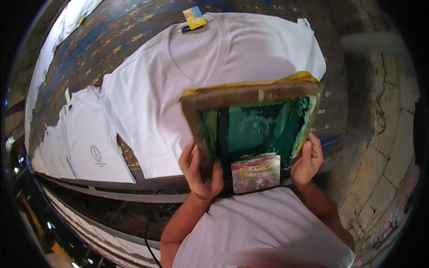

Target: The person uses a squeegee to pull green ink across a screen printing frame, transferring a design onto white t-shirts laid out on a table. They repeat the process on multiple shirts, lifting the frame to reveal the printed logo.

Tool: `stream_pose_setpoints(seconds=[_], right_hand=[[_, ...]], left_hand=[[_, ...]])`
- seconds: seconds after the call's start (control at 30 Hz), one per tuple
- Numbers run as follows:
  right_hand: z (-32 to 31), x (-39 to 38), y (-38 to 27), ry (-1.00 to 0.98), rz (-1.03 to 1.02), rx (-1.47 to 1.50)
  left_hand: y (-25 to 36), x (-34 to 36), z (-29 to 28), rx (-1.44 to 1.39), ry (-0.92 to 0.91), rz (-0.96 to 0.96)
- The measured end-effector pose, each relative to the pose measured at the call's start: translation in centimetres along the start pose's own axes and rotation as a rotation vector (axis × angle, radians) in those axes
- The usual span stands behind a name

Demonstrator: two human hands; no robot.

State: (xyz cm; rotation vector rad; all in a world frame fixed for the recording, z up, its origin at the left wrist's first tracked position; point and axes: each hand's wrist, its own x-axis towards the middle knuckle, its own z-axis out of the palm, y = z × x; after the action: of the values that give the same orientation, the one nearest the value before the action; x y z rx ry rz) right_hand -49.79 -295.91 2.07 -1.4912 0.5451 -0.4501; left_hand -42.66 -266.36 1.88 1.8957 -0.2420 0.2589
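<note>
Between my hands I hold a wooden-framed printing screen point(257, 124), its green mesh marked with a faint round emblem. My left hand point(201, 174) grips the frame's left side, thumb on the inner face. The lower right side is pinched in my right hand point(308, 160). A flat, paint-smeared squeegee or card point(256, 173) rests at the screen's lower edge, against the green surface. Beyond the tilted frame, a white V-neck T-shirt point(147, 98) lies spread on the table, partly hidden by the screen. At its collar sits a blue and yellow tag point(194, 18).
To the left, white shirts lie overlapped, the nearest printed shirt point(95, 149) bearing a small round emblem. The dark table point(129, 27) is spattered with paint. A metal rail point(134, 194) runs along its near edge. At right is a cracked stone floor point(380, 156). A black cable point(149, 250) hangs near my left arm.
</note>
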Motion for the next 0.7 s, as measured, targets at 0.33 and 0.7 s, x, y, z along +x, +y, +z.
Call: stream_pose_setpoints(seconds=[0.33, 0.7], right_hand=[[0.0, 2.7, 1.0, -0.118, 0.038, -0.058], [-0.2, 3.6, 0.4, -0.127, 0.059, -0.162]], left_hand=[[-0.1, 2.3, 0.8, -0.127, 0.040, -0.023], [-0.2, 2.3, 2.3, -0.147, 0.123, -0.029]])
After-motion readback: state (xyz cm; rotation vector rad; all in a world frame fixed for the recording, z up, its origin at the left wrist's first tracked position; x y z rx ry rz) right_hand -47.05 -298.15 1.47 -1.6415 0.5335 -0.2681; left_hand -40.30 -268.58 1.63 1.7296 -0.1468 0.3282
